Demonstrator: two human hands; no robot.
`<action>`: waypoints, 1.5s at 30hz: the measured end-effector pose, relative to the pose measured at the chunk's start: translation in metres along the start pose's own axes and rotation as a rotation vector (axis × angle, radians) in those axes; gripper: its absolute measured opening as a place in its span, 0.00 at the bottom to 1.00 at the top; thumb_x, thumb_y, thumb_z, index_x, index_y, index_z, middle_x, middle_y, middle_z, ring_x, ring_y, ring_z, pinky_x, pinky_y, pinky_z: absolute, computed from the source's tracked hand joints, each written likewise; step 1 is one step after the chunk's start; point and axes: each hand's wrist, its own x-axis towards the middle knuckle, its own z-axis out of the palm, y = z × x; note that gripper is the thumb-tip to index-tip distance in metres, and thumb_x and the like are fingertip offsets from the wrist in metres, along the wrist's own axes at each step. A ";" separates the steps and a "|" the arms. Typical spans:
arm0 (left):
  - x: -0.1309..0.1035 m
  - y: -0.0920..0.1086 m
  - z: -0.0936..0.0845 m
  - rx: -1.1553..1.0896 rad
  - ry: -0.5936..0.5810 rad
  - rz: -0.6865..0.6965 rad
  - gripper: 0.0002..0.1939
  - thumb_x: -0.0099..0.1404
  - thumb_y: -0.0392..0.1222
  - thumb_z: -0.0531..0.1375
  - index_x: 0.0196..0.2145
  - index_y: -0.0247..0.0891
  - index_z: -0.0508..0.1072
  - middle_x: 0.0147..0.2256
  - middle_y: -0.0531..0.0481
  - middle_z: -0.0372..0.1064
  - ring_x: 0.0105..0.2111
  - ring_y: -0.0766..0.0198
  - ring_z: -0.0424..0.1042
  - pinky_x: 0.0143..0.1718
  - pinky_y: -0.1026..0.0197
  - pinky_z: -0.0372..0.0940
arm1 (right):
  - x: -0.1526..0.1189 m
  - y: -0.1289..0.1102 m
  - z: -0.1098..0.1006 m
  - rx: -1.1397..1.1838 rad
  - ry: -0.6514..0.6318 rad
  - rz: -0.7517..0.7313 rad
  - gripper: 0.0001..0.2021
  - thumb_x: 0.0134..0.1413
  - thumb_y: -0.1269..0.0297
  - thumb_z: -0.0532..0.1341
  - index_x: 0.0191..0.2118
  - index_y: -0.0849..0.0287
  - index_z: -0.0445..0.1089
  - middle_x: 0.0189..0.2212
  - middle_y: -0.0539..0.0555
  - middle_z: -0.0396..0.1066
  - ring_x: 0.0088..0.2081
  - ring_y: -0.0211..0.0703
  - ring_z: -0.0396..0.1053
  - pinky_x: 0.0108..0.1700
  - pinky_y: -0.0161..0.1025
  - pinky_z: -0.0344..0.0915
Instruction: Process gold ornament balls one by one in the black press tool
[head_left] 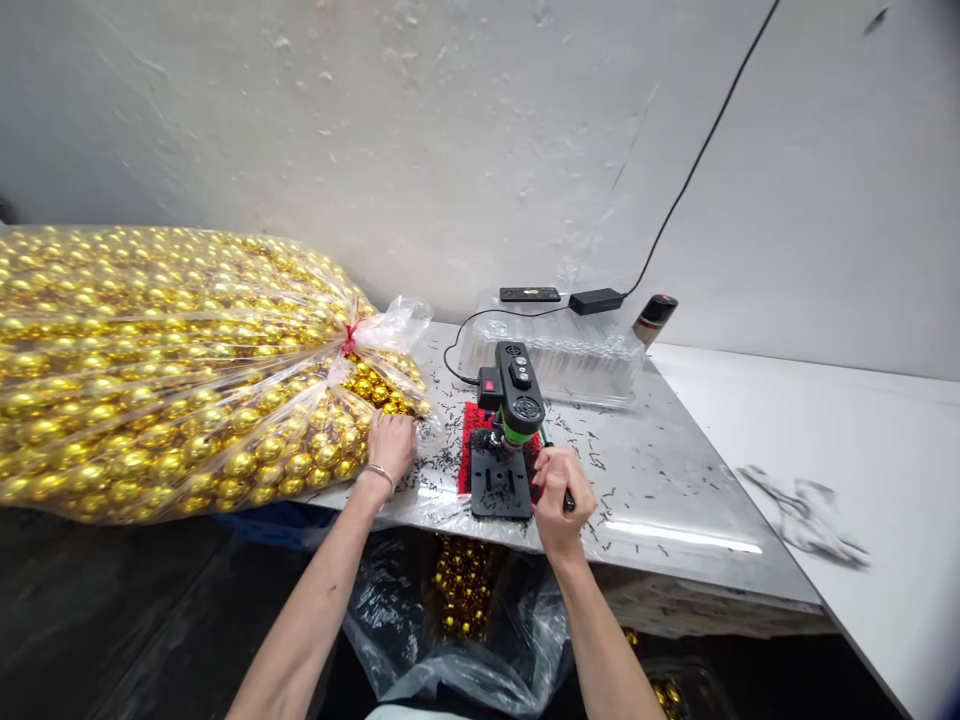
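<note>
A big clear bag of shiny gold balls (165, 370), tied with red string, lies on the left of the metal table. At its torn opening is my left hand (392, 443), fingers curled against the gold balls; what it grips is hidden. My right hand (564, 490) is wrapped round the black-tipped lever handle (569, 501) of a small black and green drill press (517, 385). The press has a slotted black base plate (501, 487) and stands on a red mat (466, 455). Dark shavings lie around it.
Behind the press are a clear plastic tray (592, 365), a black power adapter (596, 301) with its cord, and a spray can (655, 318). White gloves (810, 520) lie on the white surface at right. Below the table edge hangs an open plastic bag (465, 675) with gold balls.
</note>
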 end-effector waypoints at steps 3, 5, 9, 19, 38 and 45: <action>0.013 -0.011 -0.007 0.074 -0.153 0.019 0.19 0.69 0.39 0.48 0.32 0.33 0.77 0.31 0.35 0.77 0.38 0.48 0.75 0.47 0.47 0.58 | -0.002 0.001 -0.001 -0.006 -0.006 -0.023 0.16 0.63 0.72 0.50 0.23 0.57 0.58 0.22 0.49 0.60 0.29 0.38 0.63 0.31 0.37 0.58; 0.009 -0.014 -0.006 0.087 -0.206 0.026 0.15 0.67 0.42 0.53 0.34 0.34 0.77 0.31 0.37 0.77 0.37 0.48 0.76 0.47 0.49 0.58 | -0.004 0.003 0.000 -0.013 0.007 -0.019 0.15 0.63 0.73 0.50 0.23 0.57 0.59 0.22 0.49 0.61 0.28 0.37 0.63 0.30 0.37 0.58; -0.001 -0.012 0.003 0.103 -0.280 0.024 0.18 0.60 0.41 0.61 0.48 0.35 0.72 0.42 0.34 0.75 0.41 0.47 0.75 0.48 0.49 0.57 | -0.007 0.006 0.002 -0.015 0.043 0.004 0.15 0.62 0.72 0.50 0.23 0.57 0.59 0.22 0.49 0.61 0.28 0.37 0.63 0.29 0.37 0.58; -0.009 0.006 0.014 -0.712 0.075 -0.136 0.18 0.62 0.42 0.58 0.49 0.34 0.69 0.46 0.39 0.71 0.43 0.54 0.72 0.43 0.54 0.65 | -0.005 0.006 -0.001 -0.045 -0.008 -0.083 0.14 0.61 0.76 0.50 0.24 0.57 0.59 0.23 0.49 0.61 0.29 0.37 0.63 0.30 0.37 0.59; -0.049 0.093 0.063 -1.083 -0.118 -0.024 0.19 0.61 0.47 0.61 0.48 0.37 0.74 0.42 0.43 0.76 0.40 0.56 0.74 0.46 0.53 0.67 | -0.005 0.003 -0.005 -0.092 -0.063 -0.072 0.14 0.62 0.74 0.49 0.24 0.57 0.58 0.24 0.50 0.63 0.29 0.37 0.65 0.29 0.36 0.60; -0.046 0.095 0.071 -0.741 0.008 0.202 0.17 0.66 0.44 0.58 0.51 0.37 0.71 0.46 0.40 0.74 0.46 0.53 0.72 0.50 0.50 0.66 | -0.005 0.005 -0.005 -0.093 -0.067 -0.105 0.14 0.61 0.76 0.49 0.25 0.56 0.58 0.24 0.50 0.64 0.29 0.37 0.65 0.29 0.36 0.60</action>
